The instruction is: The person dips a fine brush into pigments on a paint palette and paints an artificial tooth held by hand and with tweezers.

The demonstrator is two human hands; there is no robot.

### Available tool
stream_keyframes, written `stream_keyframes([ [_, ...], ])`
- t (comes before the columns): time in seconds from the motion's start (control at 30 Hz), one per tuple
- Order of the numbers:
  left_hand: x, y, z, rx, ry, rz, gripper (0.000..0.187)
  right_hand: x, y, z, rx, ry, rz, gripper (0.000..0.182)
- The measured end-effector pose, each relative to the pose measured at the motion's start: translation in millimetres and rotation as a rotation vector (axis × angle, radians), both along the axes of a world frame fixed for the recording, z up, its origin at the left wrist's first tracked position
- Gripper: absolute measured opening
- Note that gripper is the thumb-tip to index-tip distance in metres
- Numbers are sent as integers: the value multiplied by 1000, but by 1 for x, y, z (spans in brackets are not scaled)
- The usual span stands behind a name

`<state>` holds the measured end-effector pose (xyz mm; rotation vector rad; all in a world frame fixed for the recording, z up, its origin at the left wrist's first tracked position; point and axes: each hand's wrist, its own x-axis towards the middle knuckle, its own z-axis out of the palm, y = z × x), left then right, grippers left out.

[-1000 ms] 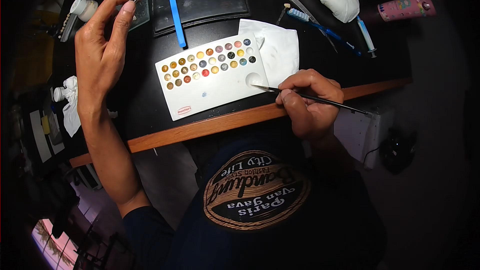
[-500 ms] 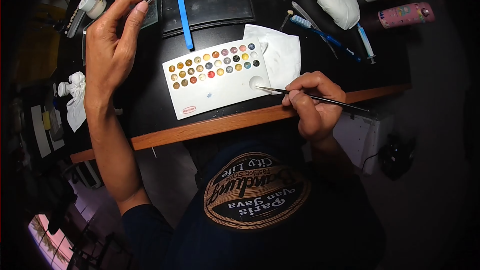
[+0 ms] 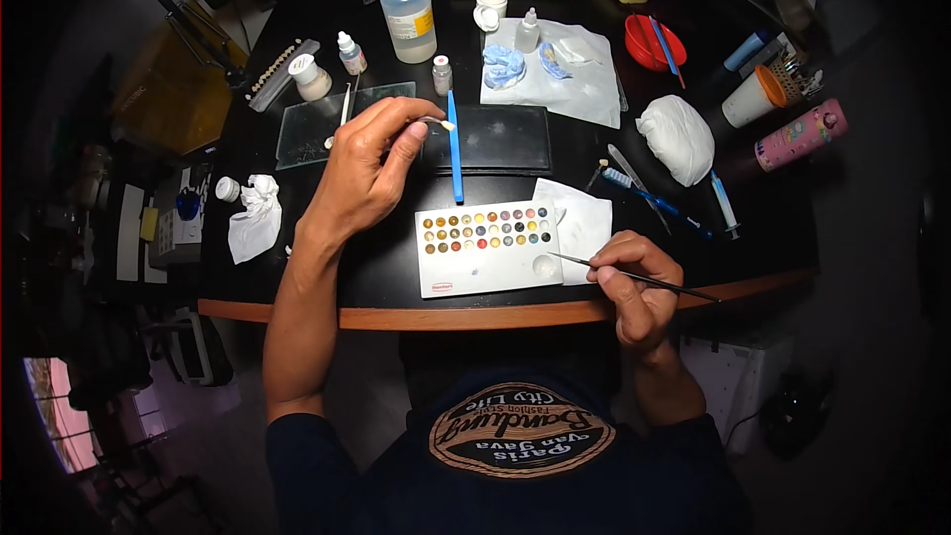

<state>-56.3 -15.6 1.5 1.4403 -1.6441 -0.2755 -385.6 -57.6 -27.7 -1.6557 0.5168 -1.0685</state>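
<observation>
My left hand [image 3: 371, 163] is closed on thin metal tweezers [image 3: 429, 120], largely hidden by the fingers. A small tooth-shaped crown [image 3: 449, 126] sits at their tip, held in the air over a blue stick [image 3: 456, 163]. In my right hand [image 3: 639, 287] is a fine paintbrush [image 3: 684, 289], pinched between thumb and fingers. Its tip hovers by the upper edge of the round well [image 3: 545, 265] in a white palette [image 3: 495, 274]; contact cannot be made out. Rows of coloured stains fill the palette's upper part. A white tissue [image 3: 586, 213] lies partly beneath it.
Beyond the hands are a black pad [image 3: 500, 139], a glass plate [image 3: 307, 134] and a large liquid bottle [image 3: 408, 20]. On the right stand a red bowl [image 3: 649, 52], a white wrapped bundle [image 3: 676, 142] and a pink bottle [image 3: 802, 135]. A wooden edge [image 3: 475, 318] borders the table.
The head view has shifted, showing more of the table's far side. My left hand has brought the crown nearer to me along the blue stick. The brush tip has left the well's middle.
</observation>
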Motion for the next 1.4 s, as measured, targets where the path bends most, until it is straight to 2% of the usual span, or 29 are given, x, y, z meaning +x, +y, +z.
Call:
stream_keyframes([
  [0.1,0,-4,-1,-55,-41,-55,23,11,-14,30,-91,-81,63,16],
  [0.17,-4,-7,7,-60,-36,-94,24,22,-30,52,-300,-78,122,17],
  [0.37,-11,-22,30,-94,-194,-155,30,66,-61,80,-642,-187,87,18],
  [0.5,-16,-25,23,-84,-139,-202,30,79,-60,64,-593,-285,93,21],
  [0.8,-24,-14,-3,-60,-33,-243,28,90,-45,37,-466,-311,190,20],
  [1.17,-26,-15,-10,-31,56,-254,29,87,-49,32,-554,-227,145,21],
  [1.4,-27,-13,-5,-38,-59,-210,30,86,-49,33,-599,-182,115,23],
])
